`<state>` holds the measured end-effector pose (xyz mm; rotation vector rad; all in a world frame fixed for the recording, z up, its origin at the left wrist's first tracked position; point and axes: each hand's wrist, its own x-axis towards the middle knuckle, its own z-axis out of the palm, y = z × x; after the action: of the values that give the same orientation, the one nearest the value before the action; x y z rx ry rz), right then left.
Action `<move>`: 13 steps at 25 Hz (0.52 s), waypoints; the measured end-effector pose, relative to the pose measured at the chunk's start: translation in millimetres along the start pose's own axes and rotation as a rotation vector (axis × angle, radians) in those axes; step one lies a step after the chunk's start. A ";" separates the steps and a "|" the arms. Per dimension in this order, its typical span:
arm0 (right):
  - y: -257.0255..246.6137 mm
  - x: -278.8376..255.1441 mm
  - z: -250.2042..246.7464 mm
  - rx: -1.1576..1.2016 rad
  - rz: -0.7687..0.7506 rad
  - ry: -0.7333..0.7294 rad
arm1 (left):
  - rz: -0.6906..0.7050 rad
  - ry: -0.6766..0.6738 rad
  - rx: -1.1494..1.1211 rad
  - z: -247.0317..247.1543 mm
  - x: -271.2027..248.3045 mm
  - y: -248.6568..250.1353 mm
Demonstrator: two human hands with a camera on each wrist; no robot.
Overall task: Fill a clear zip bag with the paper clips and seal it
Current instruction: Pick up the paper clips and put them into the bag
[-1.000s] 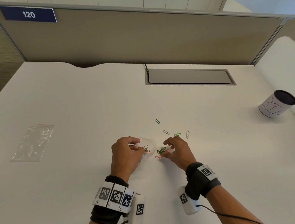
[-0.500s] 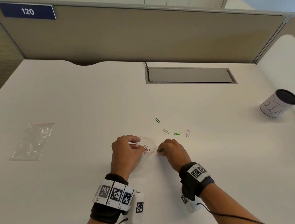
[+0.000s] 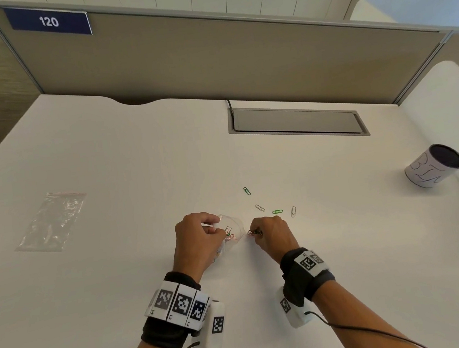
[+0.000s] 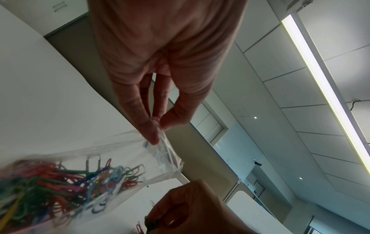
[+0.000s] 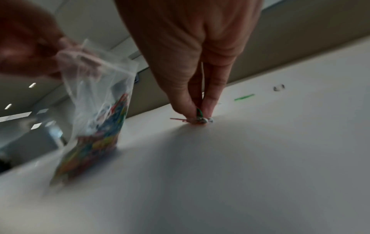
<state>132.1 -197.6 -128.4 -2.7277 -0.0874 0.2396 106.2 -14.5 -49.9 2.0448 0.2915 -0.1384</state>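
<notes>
A clear zip bag point(image 3: 233, 232) point(image 4: 120, 159) point(image 5: 100, 101) stands on the white desk point(image 3: 122, 300), its bottom full of coloured paper clips point(image 4: 50, 186). My left hand point(image 3: 198, 240) point(image 4: 156, 126) pinches the bag's top rim and holds its mouth up. Just right of the bag, my right hand point(image 3: 269, 235) point(image 5: 200, 117) pinches a small bunch of paper clips point(image 3: 254, 232) point(image 5: 197, 119) against the desk. Several loose paper clips lie beyond the right hand: a green one point(image 3: 247, 191), a pale one point(image 3: 260, 207), another green one point(image 3: 277, 212) point(image 5: 244, 97) and a silver one point(image 3: 293, 211).
A second, flat clear zip bag point(image 3: 52, 221) lies at the left of the desk. A white cup with a dark inside point(image 3: 433, 169) lies tilted at the right edge. A grey cable hatch point(image 3: 296, 121) sits at the back, below the partition wall point(image 3: 209, 61).
My right hand closed over the clips near the bag, slid left toward the bag's mouth and now pinches them. The left hand and bag stayed in place.
</notes>
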 end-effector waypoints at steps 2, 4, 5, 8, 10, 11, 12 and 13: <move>8.7 0.8 -3.1 0.230 0.109 0.066 | -0.002 -0.002 -0.008 0.2 0.3 -0.1; 17.1 -1.5 -3.8 0.412 0.193 0.092 | 0.001 -0.002 -0.012 0.1 1.0 -0.5; 19.8 -3.1 -4.9 0.491 0.237 0.098 | 0.001 -0.003 -0.013 0.3 1.1 -1.0; 20.0 -8.6 -14.0 0.871 0.335 0.133 | -0.001 -0.006 -0.009 1.1 1.2 -2.2; 7.8 -12.6 -27.1 1.205 0.272 0.124 | 0.004 -0.007 -0.001 1.5 1.2 -2.2; -0.8 -14.1 -34.5 1.314 0.216 0.112 | 0.005 -0.009 0.001 2.0 1.4 -2.1; -9.6 -14.1 -40.2 1.373 0.155 0.092 | 0.005 -0.012 0.004 2.5 1.6 -2.0; -19.2 -14.0 -44.9 1.379 0.094 0.065 | 0.004 -0.018 0.009 3.1 1.2 -1.9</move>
<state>125.9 -198.5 -77.9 -1.3622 0.1703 0.1419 106.9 -16.2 -53.3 2.0524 0.2758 -0.1559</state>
